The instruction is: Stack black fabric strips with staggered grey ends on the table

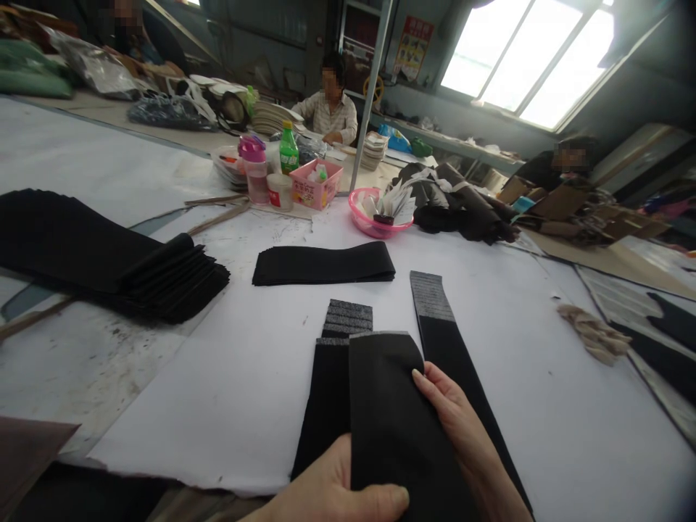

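A black fabric strip (388,406) is held up near the front of the table. My left hand (342,486) is closed on its lower left edge, thumb lying across its face. My right hand (451,406) pinches its right edge near the top. Behind it on the left lies a fanned stack of black strips (326,399) with grey speckled ends. To the right lies another row of overlapping black strips (449,341), also grey at the far ends. Farther back rests a folded black stack (325,264).
A large fanned pile of black pieces (98,254) covers the left side. Behind stand a pink basin (380,230), a pink box (315,190), a pink-lidded bottle (255,174) and a green bottle (288,148). A crumpled beige cloth (592,333) lies right. A co-worker (334,109) sits across.
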Tool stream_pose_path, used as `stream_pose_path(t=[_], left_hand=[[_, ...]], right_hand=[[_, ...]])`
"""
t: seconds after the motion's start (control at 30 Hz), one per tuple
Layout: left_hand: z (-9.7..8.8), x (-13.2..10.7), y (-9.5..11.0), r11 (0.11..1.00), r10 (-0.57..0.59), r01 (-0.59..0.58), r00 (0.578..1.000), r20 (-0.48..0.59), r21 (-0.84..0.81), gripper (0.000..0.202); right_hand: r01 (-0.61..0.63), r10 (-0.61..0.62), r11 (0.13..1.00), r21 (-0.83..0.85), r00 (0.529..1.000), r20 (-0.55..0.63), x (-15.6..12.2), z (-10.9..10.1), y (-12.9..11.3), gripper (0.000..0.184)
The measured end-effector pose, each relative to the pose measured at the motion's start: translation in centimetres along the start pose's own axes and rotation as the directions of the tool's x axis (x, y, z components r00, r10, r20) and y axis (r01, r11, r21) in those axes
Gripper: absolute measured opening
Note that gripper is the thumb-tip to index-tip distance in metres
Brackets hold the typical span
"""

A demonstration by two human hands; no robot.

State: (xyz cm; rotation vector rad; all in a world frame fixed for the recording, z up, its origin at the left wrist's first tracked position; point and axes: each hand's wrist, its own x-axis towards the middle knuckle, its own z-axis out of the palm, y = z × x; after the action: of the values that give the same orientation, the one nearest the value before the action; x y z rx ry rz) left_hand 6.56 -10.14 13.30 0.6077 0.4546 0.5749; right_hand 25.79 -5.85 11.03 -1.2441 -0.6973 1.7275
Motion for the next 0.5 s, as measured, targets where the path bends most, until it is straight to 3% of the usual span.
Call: stream_pose_path(t=[0.1,0.2,0.3,0.43,0.5], left_hand=[[-1.4,-0.9,-0.6,0.996,-0.075,0.079,0.991,-0.110,0.032,0.054],[-3.8,-1.8,-1.9,0.977,-0.149,0.178,0.965,-0.217,0.120,0.054],[-5.9,-2.8,-3.1,0.951,-0.168,0.222,0.956,-0.243,0.217,0.054],[-8.2,-3.9,-3.8,0.932,-0.124,0.193,0.965,-0.231,0.307,0.050],[-9.7,-3.9,-3.9,0.916,-0.149,0.247,0.941,-0.303,0.316,0.048]], right_hand=[[-0.018,0.019,1.000,-0.018,0.997,0.077,2.0,0.2,0.9,0.026],[-0.043,0.049,0.994,-0.097,0.997,0.063,4.5,0.3,2.7,0.031],[-0.012,0.020,0.979,-0.201,0.999,0.037,6.3,0.8,4.4,0.033],[0.048,-0.038,0.929,-0.366,0.999,0.033,7.2,1.3,5.6,0.036],[0.059,-0.052,0.900,-0.431,0.998,0.026,7.4,1.3,6.0,0.035]])
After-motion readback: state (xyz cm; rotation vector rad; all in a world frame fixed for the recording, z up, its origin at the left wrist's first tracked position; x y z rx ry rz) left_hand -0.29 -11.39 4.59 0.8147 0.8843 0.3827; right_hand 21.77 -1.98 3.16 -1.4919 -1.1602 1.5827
